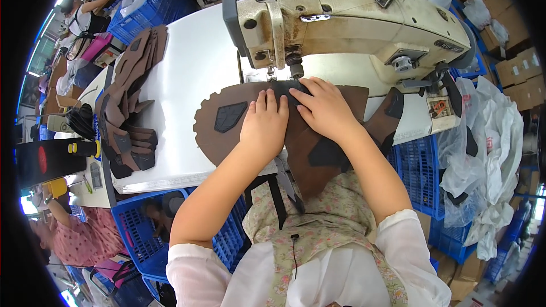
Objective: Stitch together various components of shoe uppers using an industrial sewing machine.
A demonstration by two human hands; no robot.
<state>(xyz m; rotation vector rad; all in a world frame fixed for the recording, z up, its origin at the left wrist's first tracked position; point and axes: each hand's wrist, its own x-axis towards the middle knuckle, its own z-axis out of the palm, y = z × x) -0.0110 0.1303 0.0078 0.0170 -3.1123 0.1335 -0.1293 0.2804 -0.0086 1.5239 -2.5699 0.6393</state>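
Note:
A dark brown sewn piece (pixel 219 99) with a scalloped left edge and black patches lies on the white sewing table, its far edge at the needle of the sewing machine (pixel 341 20). My left hand (pixel 266 119) rests flat on it, fingers stretched toward the needle. To the right, my right hand (pixel 325 107) also presses down on the piece, its fingers spread close to the presser foot. Neither hand grips anything. Part of the brown material hangs over the front edge toward my lap. Just below my left wrist is a pair of metal thread snips (pixel 289 185), partly hidden.
Stacked brown pieces (pixel 128 96) lie at the table's left. Below the front edge stand a blue crate (pixel 142 222) at left and another blue crate (pixel 418 173) at right, beside plastic bags (pixel 483 148). A person in pink (pixel 85 233) works at the left.

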